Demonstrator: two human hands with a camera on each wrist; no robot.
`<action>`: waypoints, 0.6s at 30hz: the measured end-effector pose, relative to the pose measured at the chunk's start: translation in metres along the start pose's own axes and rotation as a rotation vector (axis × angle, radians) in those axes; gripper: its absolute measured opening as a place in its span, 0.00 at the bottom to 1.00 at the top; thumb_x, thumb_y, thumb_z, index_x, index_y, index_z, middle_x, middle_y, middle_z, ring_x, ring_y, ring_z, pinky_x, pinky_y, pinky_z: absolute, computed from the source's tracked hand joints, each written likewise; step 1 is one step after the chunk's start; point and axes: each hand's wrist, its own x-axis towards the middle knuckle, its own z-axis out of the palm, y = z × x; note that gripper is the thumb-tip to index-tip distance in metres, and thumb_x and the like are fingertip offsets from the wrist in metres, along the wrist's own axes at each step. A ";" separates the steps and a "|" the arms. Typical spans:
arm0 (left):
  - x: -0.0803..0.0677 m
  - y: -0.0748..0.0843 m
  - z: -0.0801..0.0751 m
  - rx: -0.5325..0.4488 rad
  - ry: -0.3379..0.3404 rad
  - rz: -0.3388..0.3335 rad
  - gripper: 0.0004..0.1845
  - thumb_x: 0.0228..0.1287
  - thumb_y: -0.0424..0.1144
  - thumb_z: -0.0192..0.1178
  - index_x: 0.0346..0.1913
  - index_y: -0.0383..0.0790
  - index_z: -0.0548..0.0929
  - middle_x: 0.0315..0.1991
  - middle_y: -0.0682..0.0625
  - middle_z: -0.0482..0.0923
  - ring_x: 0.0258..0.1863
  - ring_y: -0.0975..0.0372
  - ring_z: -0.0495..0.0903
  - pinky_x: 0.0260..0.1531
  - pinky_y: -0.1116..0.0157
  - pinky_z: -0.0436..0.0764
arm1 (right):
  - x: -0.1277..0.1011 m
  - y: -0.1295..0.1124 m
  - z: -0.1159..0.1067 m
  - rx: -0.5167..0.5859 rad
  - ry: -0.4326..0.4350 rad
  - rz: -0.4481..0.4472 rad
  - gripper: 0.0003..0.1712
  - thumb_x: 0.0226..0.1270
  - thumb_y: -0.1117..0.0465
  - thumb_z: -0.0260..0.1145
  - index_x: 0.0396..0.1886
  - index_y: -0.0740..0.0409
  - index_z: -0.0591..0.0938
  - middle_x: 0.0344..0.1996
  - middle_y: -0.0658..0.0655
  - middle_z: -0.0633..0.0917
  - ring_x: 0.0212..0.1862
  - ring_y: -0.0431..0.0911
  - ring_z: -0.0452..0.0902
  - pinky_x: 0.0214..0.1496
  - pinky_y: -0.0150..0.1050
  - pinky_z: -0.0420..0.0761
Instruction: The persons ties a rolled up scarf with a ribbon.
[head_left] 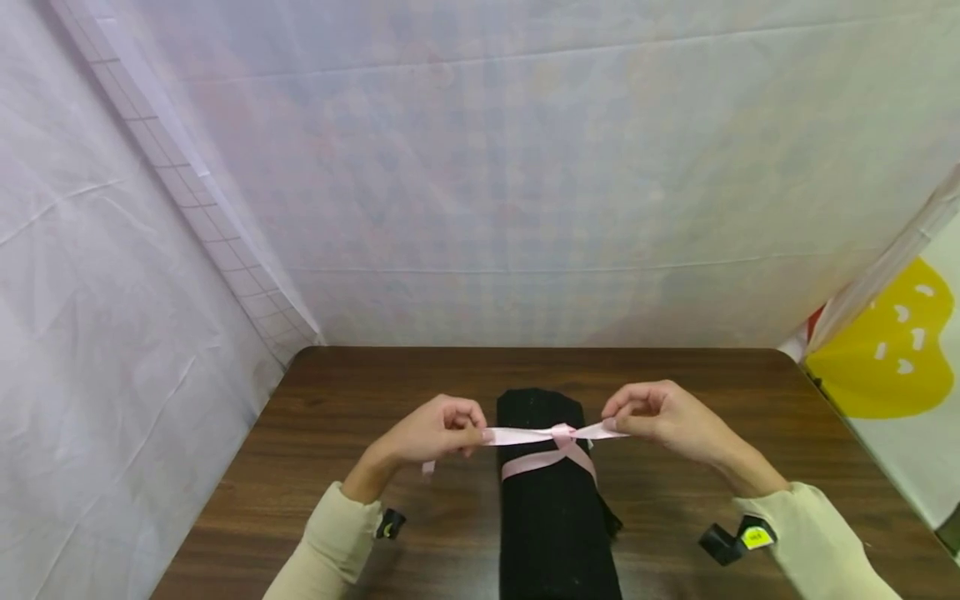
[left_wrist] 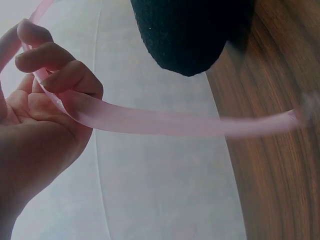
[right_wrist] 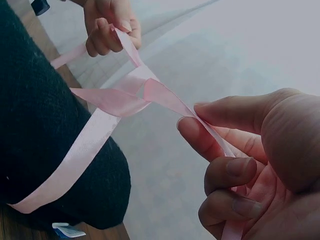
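Note:
A rolled black cloth [head_left: 555, 517] lies lengthwise on the table, its far end rounded. Around it runs a pink satin ribbon [right_wrist: 65, 170], crossed into a knot on top near the far end. To the left of the roll, my left hand [head_left: 442, 429] pinches one ribbon end between thumb and fingers; its loose tail trails past the palm in the left wrist view. On the right side, my right hand [head_left: 667, 421] pinches the other end, and the tail runs down through its curled fingers. Both ribbon ends stretch nearly straight out from the knot.
The brown wood-grain table [head_left: 300, 492] ends at a white curtain [head_left: 525, 208] behind and another at left. A yellow shape with white marks [head_left: 885, 350] shows beyond the right edge. A small white and blue tag [right_wrist: 67, 230] sits by the roll.

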 end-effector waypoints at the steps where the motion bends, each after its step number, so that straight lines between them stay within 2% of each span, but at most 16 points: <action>1: 0.000 -0.001 0.000 0.008 -0.001 -0.006 0.08 0.69 0.38 0.61 0.34 0.37 0.80 0.19 0.52 0.75 0.12 0.69 0.62 0.11 0.71 0.65 | 0.000 0.000 -0.001 -0.003 -0.004 0.003 0.04 0.66 0.69 0.66 0.39 0.62 0.84 0.26 0.47 0.85 0.26 0.37 0.73 0.22 0.33 0.69; 9: -0.004 -0.005 -0.004 0.028 0.013 -0.001 0.07 0.70 0.38 0.60 0.34 0.38 0.80 0.20 0.50 0.75 0.14 0.69 0.65 0.09 0.69 0.67 | -0.004 0.001 -0.004 -0.050 -0.029 -0.002 0.05 0.63 0.64 0.71 0.38 0.56 0.84 0.27 0.51 0.86 0.28 0.38 0.76 0.27 0.33 0.74; 14: -0.006 -0.007 -0.008 0.042 0.028 0.000 0.08 0.70 0.37 0.60 0.34 0.37 0.80 0.21 0.41 0.76 0.13 0.69 0.63 0.09 0.68 0.66 | -0.007 0.003 -0.004 -0.083 -0.063 -0.056 0.12 0.59 0.61 0.75 0.41 0.53 0.84 0.28 0.51 0.85 0.27 0.38 0.76 0.27 0.33 0.75; 18: -0.007 -0.008 -0.010 0.056 0.041 0.016 0.08 0.70 0.37 0.60 0.34 0.35 0.80 0.22 0.36 0.75 0.14 0.69 0.62 0.12 0.71 0.61 | -0.007 0.004 -0.003 -0.117 -0.093 -0.080 0.10 0.59 0.61 0.75 0.41 0.52 0.84 0.28 0.48 0.85 0.27 0.35 0.74 0.25 0.32 0.75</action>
